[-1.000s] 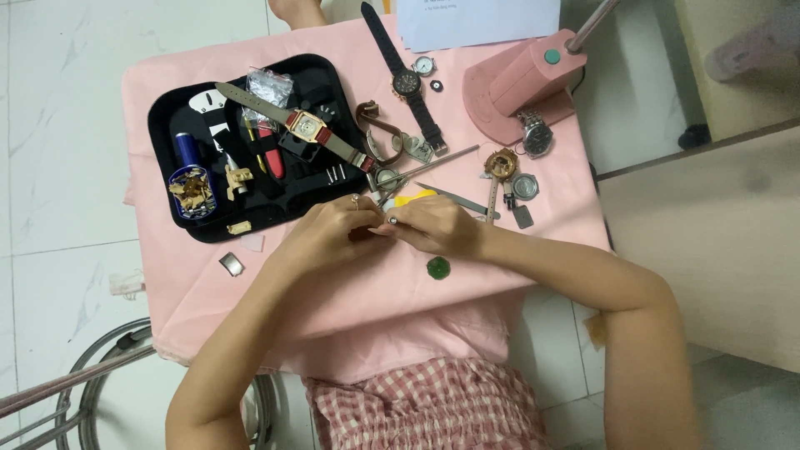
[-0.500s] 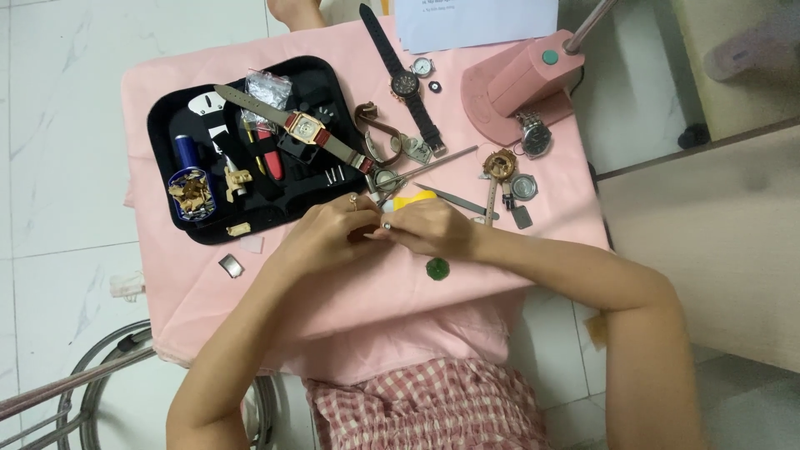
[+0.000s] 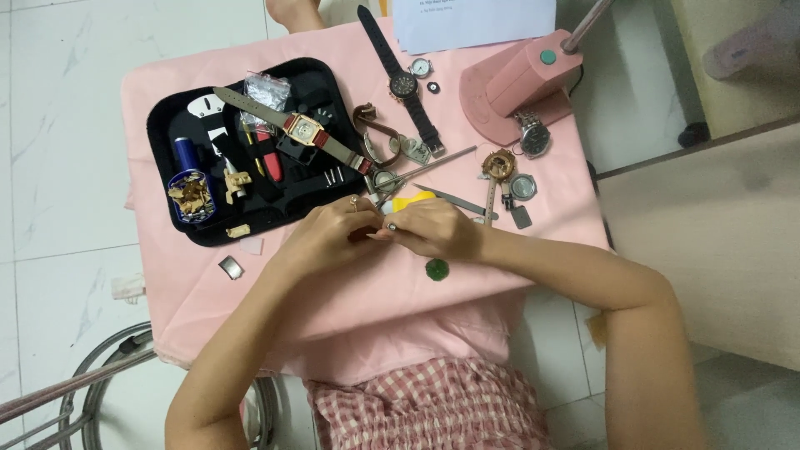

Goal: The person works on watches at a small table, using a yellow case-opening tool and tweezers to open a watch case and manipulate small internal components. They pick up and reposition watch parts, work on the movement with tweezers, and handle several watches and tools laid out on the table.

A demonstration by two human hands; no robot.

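We hold a small metal part (image 3: pixel 391 226) pinched between the fingertips of both hands, at the middle of the pink-covered table (image 3: pixel 533 208). Our left hand (image 3: pixel 333 233) closes on it from one side, and our right hand (image 3: pixel 437 229) closes on it from the other while also gripping a yellow-handled tool (image 3: pixel 410 200) that pokes out just above the knuckles.

As we judge it, the work is mid-way: watches lie opened and parts are spread out, but the piece in our fingers is not yet set down or fitted to anything.

Just below the grip sits a green round piece (image 3: pixel 437 269). Beyond the grip lie tweezers (image 3: pixel 454 201) and a bare watch case (image 3: pixel 522 186); off toward the left hand's side is a black tool tray (image 3: pixel 179 125) with a gold square watch (image 3: pixel 302 131) across it.

Our fingers hide most of the part, so we cannot tell what it is, nor where the tool's tip meets it.
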